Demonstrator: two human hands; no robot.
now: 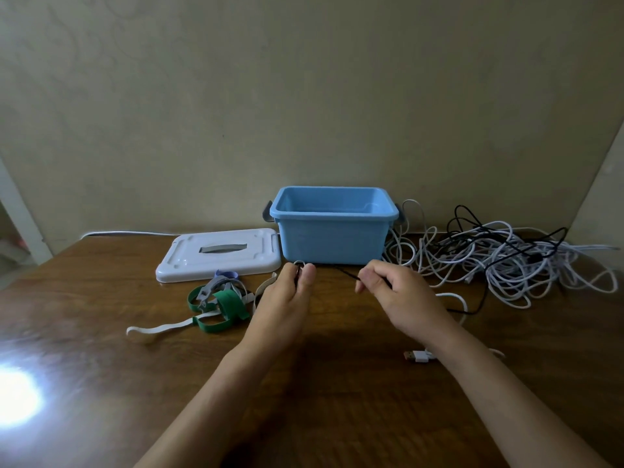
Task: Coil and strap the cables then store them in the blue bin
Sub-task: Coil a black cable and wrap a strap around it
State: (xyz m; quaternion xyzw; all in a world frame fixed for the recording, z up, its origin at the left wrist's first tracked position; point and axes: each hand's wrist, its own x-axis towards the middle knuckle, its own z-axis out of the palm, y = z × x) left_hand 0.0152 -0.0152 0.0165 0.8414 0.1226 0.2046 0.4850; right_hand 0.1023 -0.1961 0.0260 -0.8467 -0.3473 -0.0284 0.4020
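Head view looks down on a brown worktop point(101, 332). Both hands work one thin black cable point(344, 273): the left hand point(287, 298) pinches its end, and the right hand point(401, 295) pinches it further along, just in front of the open blue bin point(332, 244). A white lid point(219, 256) lies left of the bin, straps point(219, 305) lie near it, and tangled cables point(506, 261) are piled to the right.

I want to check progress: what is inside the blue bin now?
No cable shows inside the blue bin; only its bare inner walls are visible. The front wall hides its floor, so that part cannot be judged. The tangled cables lie beside it.
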